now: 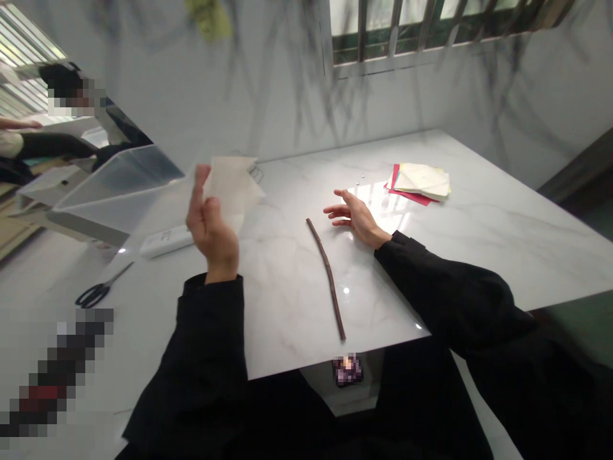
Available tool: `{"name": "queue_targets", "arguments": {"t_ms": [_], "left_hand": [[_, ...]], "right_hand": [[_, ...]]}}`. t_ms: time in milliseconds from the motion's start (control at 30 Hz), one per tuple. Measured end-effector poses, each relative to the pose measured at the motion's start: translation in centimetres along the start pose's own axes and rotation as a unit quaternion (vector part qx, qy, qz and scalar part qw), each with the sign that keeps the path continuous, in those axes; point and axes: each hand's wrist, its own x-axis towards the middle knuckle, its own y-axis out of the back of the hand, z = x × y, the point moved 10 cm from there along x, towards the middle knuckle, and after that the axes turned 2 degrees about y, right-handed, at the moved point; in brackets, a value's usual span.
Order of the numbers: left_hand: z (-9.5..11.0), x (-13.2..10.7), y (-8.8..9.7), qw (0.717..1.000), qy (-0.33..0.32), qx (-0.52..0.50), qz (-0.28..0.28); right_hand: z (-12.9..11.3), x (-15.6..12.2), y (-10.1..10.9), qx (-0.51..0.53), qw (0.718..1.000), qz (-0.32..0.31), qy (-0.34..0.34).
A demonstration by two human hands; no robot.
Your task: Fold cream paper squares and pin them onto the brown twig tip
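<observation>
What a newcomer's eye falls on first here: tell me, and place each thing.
The dark brown stick stands out first against the pale marbled tabletop, left of the open right hand. Next come the pale paper in the left hand and the colourful paper stack farther right.

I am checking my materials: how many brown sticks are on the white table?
1. The brown stick lies on the white table, its far end just left of the right hand. Others may be hidden behind the black sleeves.
</observation>
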Motion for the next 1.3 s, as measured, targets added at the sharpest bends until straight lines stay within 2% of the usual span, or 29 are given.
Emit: {"name": "queue_targets", "arguments": {"t_ms": [33,67,100,133,200,267,300,367,433,500,567,667,767,967,1133,1200,1300], "left_hand": [[1.1,0.0,0.6,0.995,-0.062,0.069,-0.037],[0.9,-0.6,0.3,0.979,-0.081,0.152,-0.104],[-0.2,-1.5,0.1,0.956,-0.072,0.231,-0.167],[-2.1,-2.8,-0.3,0.925,-0.038,0.293,-0.240],[-6.6,-6.6,-0.9,0.836,0.050,0.387,-0.385],[-9.6,-9.3,-0.7,0.767,0.099,0.447,-0.449],[-10.3,-9.9,-0.9,0.760,0.100,0.448,-0.460],[-10.2,-9.5,-1.7,0.775,0.060,0.435,-0.454],[-9.8,-8.0,-2.0,0.795,0.026,0.443,-0.413],[-9.7,-6.7,-2.1,0.804,0.013,0.461,-0.376],[-10.6,-6.3,-2.2,0.792,0.034,0.480,-0.376],[-12.6,-7.3,-2.0,0.748,0.094,0.507,-0.419],[-13.2,-8.4,-1.3,0.719,0.116,0.520,-0.447],[-12.9,-9.1,0.7,0.704,0.105,0.512,-0.480],[-13.7,-7.0,2.8,0.695,0.143,0.487,-0.509],[-12.6,-5.0,2.1,0.719,0.126,0.478,-0.488],[-8.0,-2.1,-1.9,0.805,0.037,0.409,-0.428]], "right_hand": [[-0.1,0.0,-0.2,-0.004,1.000,-0.005,0.004],[-0.1,0.0,-0.3,-0.009,1.000,-0.010,0.008],[-0.1,0.0,-0.5,-0.014,1.000,-0.016,0.012],[0.0,0.1,-0.6,-0.019,0.999,-0.022,0.015],[0.3,0.3,-0.8,-0.028,0.999,-0.029,0.018],[0.5,0.5,-0.9,-0.038,0.998,-0.034,0.021],[0.6,0.5,-0.9,-0.043,0.998,-0.037,0.023],[0.7,0.6,-1.0,-0.052,0.997,-0.043,0.027],[0.7,0.7,-1.0,-0.059,0.997,-0.046,0.027],[0.8,0.8,-0.9,-0.064,0.996,-0.049,0.024],[0.9,0.8,-1.0,-0.070,0.996,-0.053,0.024],[0.9,0.9,-1.0,-0.080,0.995,-0.058,0.033],[0.9,0.9,-1.0,-0.083,0.994,-0.060,0.043],[0.7,0.8,-1.1,-0.102,0.992,-0.057,0.056],[0.5,0.6,-1.1,-0.115,0.989,-0.050,0.079],[0.5,0.6,-1.0,-0.131,0.986,-0.046,0.089],[0.5,0.7,-1.1,-0.159,0.981,-0.047,0.097]]}}
